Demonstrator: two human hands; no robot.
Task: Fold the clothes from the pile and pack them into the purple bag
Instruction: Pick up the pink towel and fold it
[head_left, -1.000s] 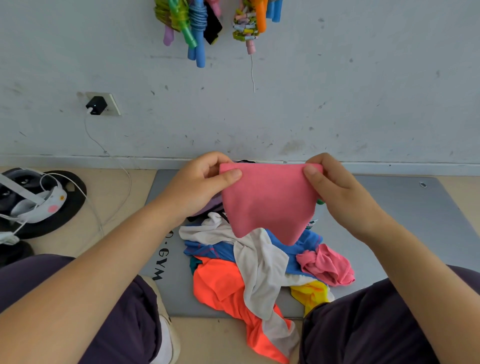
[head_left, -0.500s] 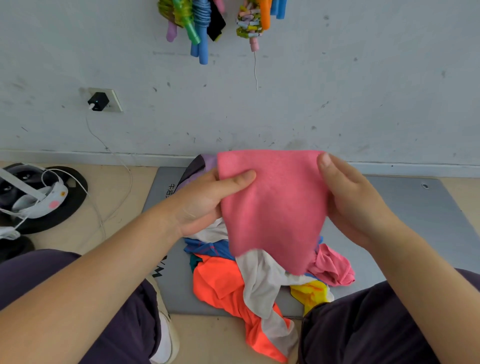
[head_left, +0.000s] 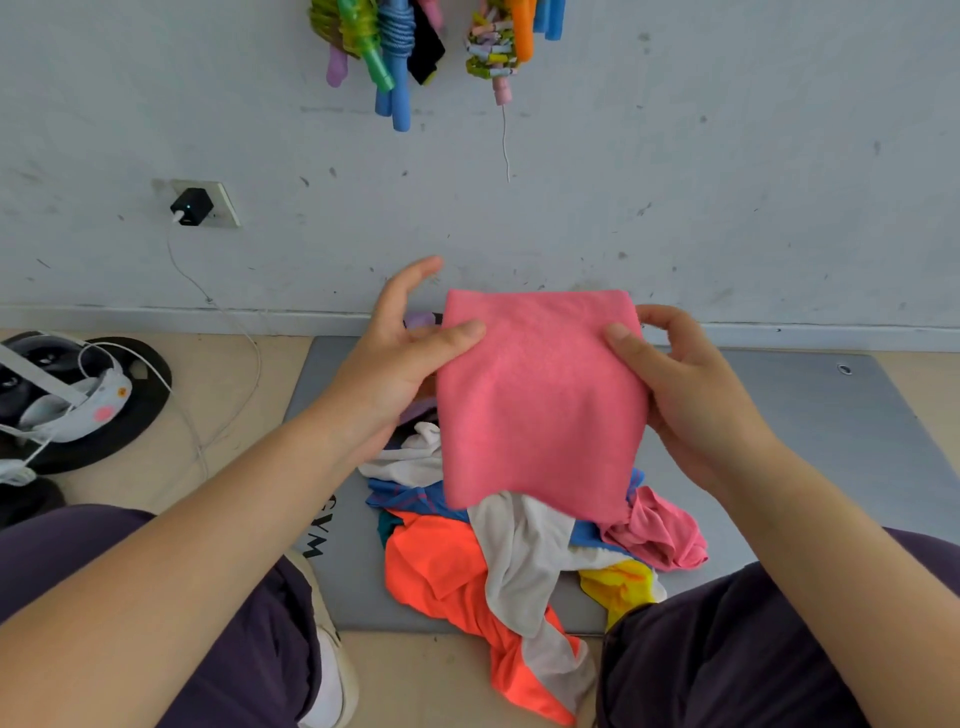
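I hold a folded pink cloth (head_left: 540, 400) up over the pile. My left hand (head_left: 400, 358) pinches its left edge with the thumb on top, the index finger sticking out straight toward the wall. My right hand (head_left: 680, 384) grips the right edge, thumb on the front. Below lies the pile of clothes (head_left: 519, 561): an orange garment, a white one, a blue one, a crumpled pink one and a yellow one. A bit of the purple bag (head_left: 418, 319) peeks out behind my left hand; most of it is hidden.
The pile lies on a grey gym mat (head_left: 810, 415) against the wall. A headset on a black round base (head_left: 78, 400) sits at left, with a white cable running to a wall charger (head_left: 191, 207). Skipping ropes (head_left: 395, 52) hang above. My knees flank the pile.
The pink cloth has been folded narrower into a flat rectangle and lifted slightly. My left hand's fingers have opened out, and my right hand has shifted to the cloth's right edge.
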